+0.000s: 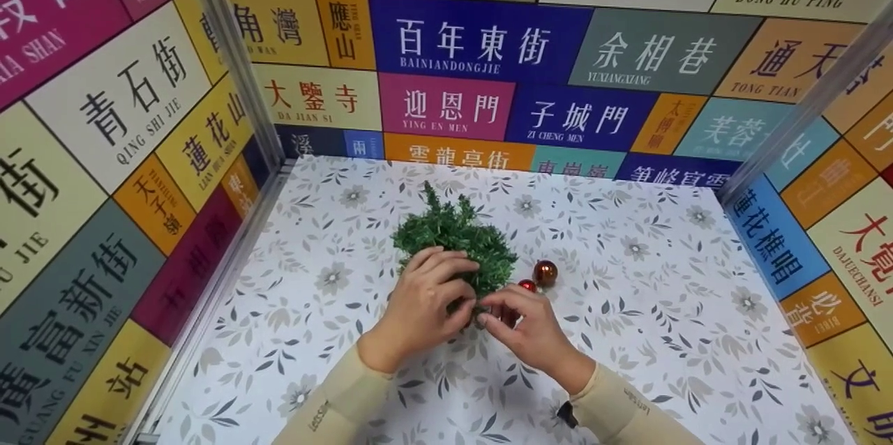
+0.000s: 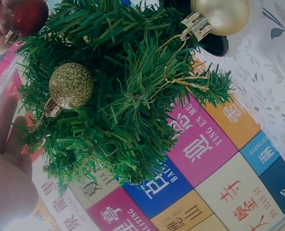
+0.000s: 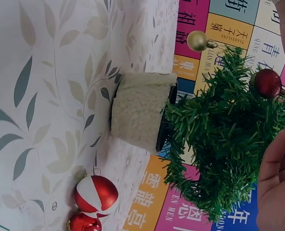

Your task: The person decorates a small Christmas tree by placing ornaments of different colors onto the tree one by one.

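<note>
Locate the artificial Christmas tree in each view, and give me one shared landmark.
Head: artificial Christmas tree, just below centre.
Left wrist: tree, across the upper middle and left.
Right wrist: tree, at right, sideways in the frame.
Landmark: pink YING EN MEN wall panel, partly visible in both wrist views.

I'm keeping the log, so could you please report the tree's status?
Left hand, right hand at tree, grips unclear. Tree upright, glittery gold bauble on it. Two loose baubles close by, possibly in the way.
</note>
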`<state>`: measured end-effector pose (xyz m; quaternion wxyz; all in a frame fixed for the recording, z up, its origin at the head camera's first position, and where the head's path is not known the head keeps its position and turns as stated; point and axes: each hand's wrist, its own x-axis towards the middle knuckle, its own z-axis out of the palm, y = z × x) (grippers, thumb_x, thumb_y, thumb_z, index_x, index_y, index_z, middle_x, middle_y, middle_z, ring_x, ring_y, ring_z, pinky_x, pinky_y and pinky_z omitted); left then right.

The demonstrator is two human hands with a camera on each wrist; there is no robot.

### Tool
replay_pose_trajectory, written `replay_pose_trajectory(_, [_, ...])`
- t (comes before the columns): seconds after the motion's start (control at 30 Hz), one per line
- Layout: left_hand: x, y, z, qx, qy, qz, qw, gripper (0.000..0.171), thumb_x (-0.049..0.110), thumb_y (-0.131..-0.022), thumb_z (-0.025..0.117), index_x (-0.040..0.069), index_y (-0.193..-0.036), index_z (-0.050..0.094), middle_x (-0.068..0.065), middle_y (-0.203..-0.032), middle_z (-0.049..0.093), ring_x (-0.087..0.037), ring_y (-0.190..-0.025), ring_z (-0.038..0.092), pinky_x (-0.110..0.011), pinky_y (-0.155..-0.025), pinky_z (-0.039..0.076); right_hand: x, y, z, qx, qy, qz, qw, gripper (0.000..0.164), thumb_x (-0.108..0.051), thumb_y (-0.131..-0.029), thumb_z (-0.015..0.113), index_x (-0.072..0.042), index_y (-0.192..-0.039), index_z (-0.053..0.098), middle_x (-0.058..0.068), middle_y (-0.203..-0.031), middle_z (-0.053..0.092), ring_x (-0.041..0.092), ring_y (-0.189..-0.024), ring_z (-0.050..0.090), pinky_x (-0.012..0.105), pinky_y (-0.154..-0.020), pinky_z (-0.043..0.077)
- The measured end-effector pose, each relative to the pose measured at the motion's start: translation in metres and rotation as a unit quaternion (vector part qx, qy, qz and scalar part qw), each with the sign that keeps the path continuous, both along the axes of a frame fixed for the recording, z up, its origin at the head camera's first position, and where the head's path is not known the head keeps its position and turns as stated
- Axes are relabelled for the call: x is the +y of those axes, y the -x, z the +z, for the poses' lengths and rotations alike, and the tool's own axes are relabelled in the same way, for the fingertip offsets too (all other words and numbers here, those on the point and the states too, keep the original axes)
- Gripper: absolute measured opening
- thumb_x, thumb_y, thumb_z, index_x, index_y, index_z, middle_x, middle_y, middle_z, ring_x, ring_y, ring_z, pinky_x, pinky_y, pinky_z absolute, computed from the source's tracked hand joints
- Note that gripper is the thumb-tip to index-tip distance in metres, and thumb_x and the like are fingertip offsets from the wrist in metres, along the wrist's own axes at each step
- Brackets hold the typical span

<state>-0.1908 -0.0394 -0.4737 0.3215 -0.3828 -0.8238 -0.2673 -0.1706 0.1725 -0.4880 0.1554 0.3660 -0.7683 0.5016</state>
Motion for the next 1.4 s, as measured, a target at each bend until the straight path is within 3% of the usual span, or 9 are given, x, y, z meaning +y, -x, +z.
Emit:
replay_pose_trajectory(0.33, [0.004,-0.002,0.0,-0.011,0.001,-0.003,0.9999,0.01,0.021,-0.087,0.068,0.02,-0.078,0.073,0.001,-0.123,0.067,-0.019,-0.126,0.053,-0.043,-0.112,0.029,-0.002,0.002,-0.001,-0.003,0.026,0.012,1.0,0.017,0.009,-0.083,0.073,-0.005,-0.093,0.072,0.003,-0.081,0.063,0.012,-0.057,0.054,0.029,-0.047,0.047])
replay_pose_trajectory(0.77, [0.004,-0.004,-0.003,0.006,-0.008,-0.008,0.9999,0.009,0.02,-0.084,0.071,0.019,-0.075,0.072,-0.002,-0.121,0.067,-0.021,-0.125,0.054,-0.044,-0.112,0.031,-0.005,0.001,-0.001,0.022,0.026,0.011,0.999,0.021,0.013,-0.08,0.072,-0.006,-0.089,0.071,0.003,-0.079,0.063,0.011,-0.056,0.053,0.024,-0.047,0.046])
replay_pose_trajectory(0.97, [0.003,-0.004,-0.005,0.016,0.016,0.005,0.9997,0.01,0.019,-0.082,0.07,0.018,-0.073,0.073,-0.003,-0.126,0.065,-0.022,-0.128,0.052,-0.044,-0.112,0.03,-0.001,0.009,-0.017,0.026,0.032,0.001,0.999,0.023,0.014,-0.08,0.07,-0.009,-0.084,0.068,0.0,-0.078,0.061,0.011,-0.056,0.051,0.024,-0.046,0.045])
replay_pose_trajectory(1.17, [0.001,-0.004,-0.011,0.058,0.072,0.032,0.9952,0.015,0.016,-0.08,0.066,0.014,-0.066,0.071,-0.01,-0.141,0.056,-0.03,-0.137,0.043,-0.047,-0.112,0.032,0.008,0.014,-0.039,0.042,-0.017,-0.029,0.999,0.025,0.004,-0.083,0.072,-0.02,-0.086,0.067,-0.01,-0.078,0.057,0.005,-0.06,0.052,0.019,-0.051,0.046])
replay_pose_trajectory(1.4, [0.002,-0.004,-0.025,0.1,0.087,0.065,0.989,0.019,0.019,-0.081,0.067,0.013,-0.063,0.066,-0.01,-0.144,0.054,-0.03,-0.138,0.042,-0.047,-0.112,0.032,0.009,0.016,-0.047,0.097,-0.074,-0.068,0.99,0.024,-0.002,-0.081,0.072,-0.025,-0.086,0.065,-0.013,-0.077,0.054,0.002,-0.062,0.049,0.014,-0.054,0.042])
